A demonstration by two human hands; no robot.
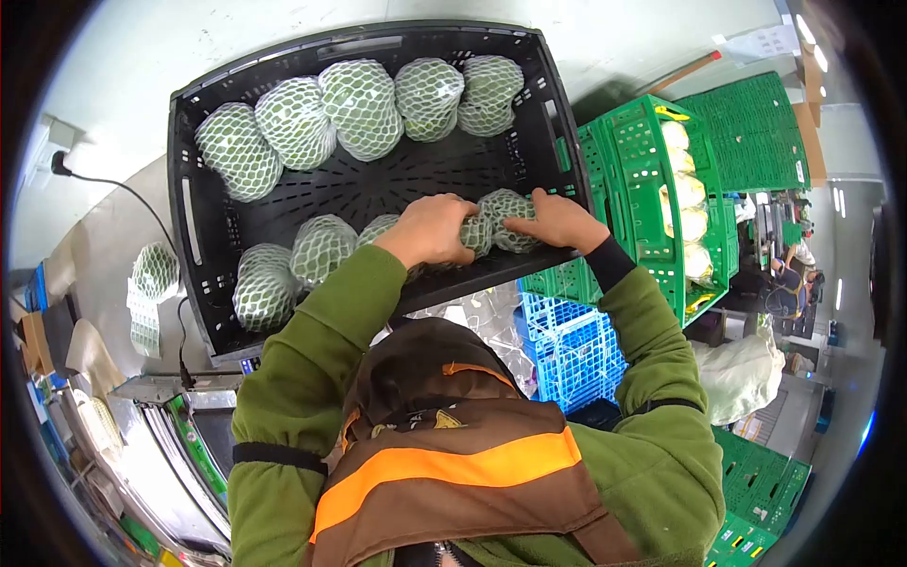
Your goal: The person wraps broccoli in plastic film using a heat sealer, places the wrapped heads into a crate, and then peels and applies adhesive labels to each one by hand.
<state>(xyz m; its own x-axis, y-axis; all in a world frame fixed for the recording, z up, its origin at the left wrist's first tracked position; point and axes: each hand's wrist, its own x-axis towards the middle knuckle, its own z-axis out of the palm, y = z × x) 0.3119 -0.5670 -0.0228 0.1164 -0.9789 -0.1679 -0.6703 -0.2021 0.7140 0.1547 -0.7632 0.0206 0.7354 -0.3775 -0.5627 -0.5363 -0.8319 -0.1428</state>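
A black crate (213, 326) holds several green, roundish pieces of produce in white foam nets, in a far row and a near row. One netted piece of produce (361, 109) sits mid-way along the far row. At the right of the near row, my left hand (439, 227) curls its fingers over one netted piece (480, 236). My right hand (564, 223) grips the end netted piece (508, 210) beside it, thumb on top, other fingers partly hidden. Both hands are inside the crate, close together; the exact kind of produce cannot be made out.
Green crates (647, 208) stand to the right, one with pale wrapped produce (690, 194). Below are blue crates (572, 345). Another netted piece (155, 270) and a label strip (144, 321) lie left, near a black cable (123, 186). A person (789, 288) is far right.
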